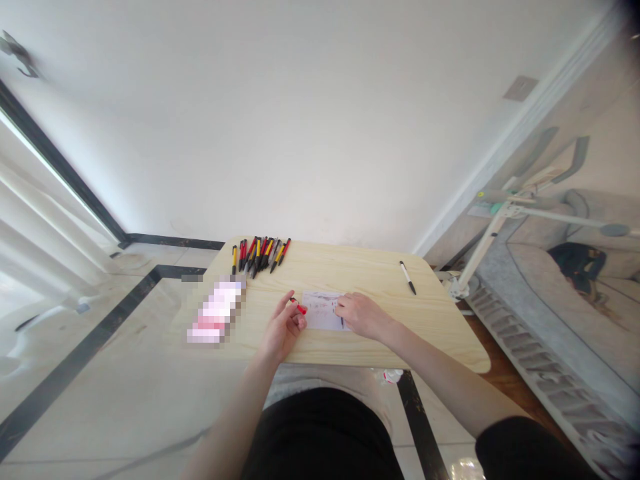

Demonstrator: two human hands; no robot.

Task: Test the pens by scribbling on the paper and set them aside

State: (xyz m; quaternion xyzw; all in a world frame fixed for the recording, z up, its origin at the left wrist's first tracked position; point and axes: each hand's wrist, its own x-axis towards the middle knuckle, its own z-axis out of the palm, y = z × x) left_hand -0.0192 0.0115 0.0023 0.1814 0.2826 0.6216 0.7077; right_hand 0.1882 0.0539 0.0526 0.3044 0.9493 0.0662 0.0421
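My left hand (284,330) is over the left edge of a small sheet of paper (317,320). Between its thumb and fingers is a short red pen part (301,308), its end pointing to the right. My right hand (365,315) is at the paper's right side with its fingers pinched together. Just below those fingertips shows a thin dark stick (343,322), perhaps a pen refill; the fingers cover its upper part. Small dark and reddish marks show on the paper between the hands.
Several red, yellow and grey click pens (260,255) lie in a pile at the table's back left. One white pen with a black grip (407,277) lies at the right. A pixelated pink-white rectangle (217,312) is on the left. The wooden table (360,263) stands against a wall (320,133).
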